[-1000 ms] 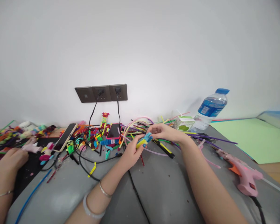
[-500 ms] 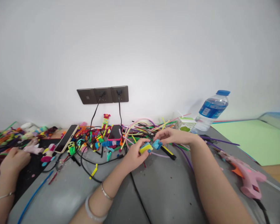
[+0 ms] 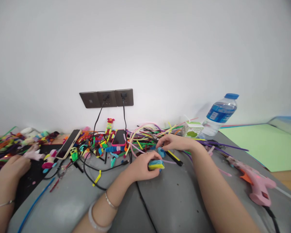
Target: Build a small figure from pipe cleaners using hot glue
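Observation:
Over the middle of the grey table (image 3: 181, 197), my left hand (image 3: 145, 166) is closed round a small yellow and blue fuzzy craft piece (image 3: 156, 164). It looks made of pipe cleaners, and its yellow side faces me. Just behind it and to the right, my right hand (image 3: 171, 142) pinches a blue fuzzy piece (image 3: 161, 151). The two pieces are very close together; I cannot tell whether they are joined. A yellow and black cutter-like tool (image 3: 175, 158) lies below my right hand.
Pipe cleaners and small figures are heaped along the wall, with a pink-edged phone (image 3: 119, 138) among them. A water bottle (image 3: 218, 115) and a green-white carton (image 3: 192, 129) stand at right. A pink glue gun (image 3: 260, 186) lies nearer. Another person's hand (image 3: 13, 170) works at left.
My left hand has moved slightly down and right, turning the yellow and blue piece. My right hand has shifted a little left with the blue piece. Pink strips now show beside my right forearm.

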Action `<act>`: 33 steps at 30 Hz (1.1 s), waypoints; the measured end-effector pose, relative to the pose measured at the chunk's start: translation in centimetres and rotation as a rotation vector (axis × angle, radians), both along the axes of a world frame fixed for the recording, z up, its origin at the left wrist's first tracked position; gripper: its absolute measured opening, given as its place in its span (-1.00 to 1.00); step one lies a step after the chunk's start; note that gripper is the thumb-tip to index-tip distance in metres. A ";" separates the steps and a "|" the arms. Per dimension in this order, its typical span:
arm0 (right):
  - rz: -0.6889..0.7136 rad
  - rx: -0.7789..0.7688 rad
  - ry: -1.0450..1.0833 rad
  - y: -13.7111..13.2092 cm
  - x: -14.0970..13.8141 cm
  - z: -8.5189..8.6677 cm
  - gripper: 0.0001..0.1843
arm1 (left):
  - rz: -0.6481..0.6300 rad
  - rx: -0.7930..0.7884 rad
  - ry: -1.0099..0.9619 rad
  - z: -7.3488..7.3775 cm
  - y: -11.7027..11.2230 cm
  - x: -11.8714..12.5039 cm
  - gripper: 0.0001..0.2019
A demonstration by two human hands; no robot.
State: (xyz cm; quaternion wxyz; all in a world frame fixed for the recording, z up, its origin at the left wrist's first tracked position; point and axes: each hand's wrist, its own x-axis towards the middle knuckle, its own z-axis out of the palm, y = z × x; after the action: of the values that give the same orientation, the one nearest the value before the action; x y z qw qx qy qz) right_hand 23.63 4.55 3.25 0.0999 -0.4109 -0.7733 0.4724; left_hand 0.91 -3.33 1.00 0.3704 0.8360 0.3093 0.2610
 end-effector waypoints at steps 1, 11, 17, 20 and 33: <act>-0.006 0.008 -0.011 0.0 0.0 0.0 -0.68 | -0.006 0.018 0.014 0.0 0.0 0.0 -0.68; -0.038 0.059 -0.008 -0.2 -0.4 0.4 -0.67 | -0.091 0.098 -0.039 -0.3 0.1 0.3 -0.69; -0.087 0.123 0.069 -0.2 -0.7 0.5 -0.70 | -0.104 0.103 -0.042 -0.6 0.2 0.4 -0.67; -0.195 0.216 0.133 0.2 -0.9 0.0 -0.71 | -0.076 0.066 -0.002 -0.7 0.2 0.3 -0.59; -0.560 0.628 0.118 2.6 -0.6 -3.3 -0.66 | -0.042 0.113 0.051 -0.7 -0.1 0.3 -0.66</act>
State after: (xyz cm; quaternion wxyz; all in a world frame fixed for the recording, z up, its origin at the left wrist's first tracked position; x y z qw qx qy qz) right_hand 23.04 7.17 -0.05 0.3887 -0.5270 -0.7311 0.1913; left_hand 1.22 -3.42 0.29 0.3202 0.8683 0.2859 0.2486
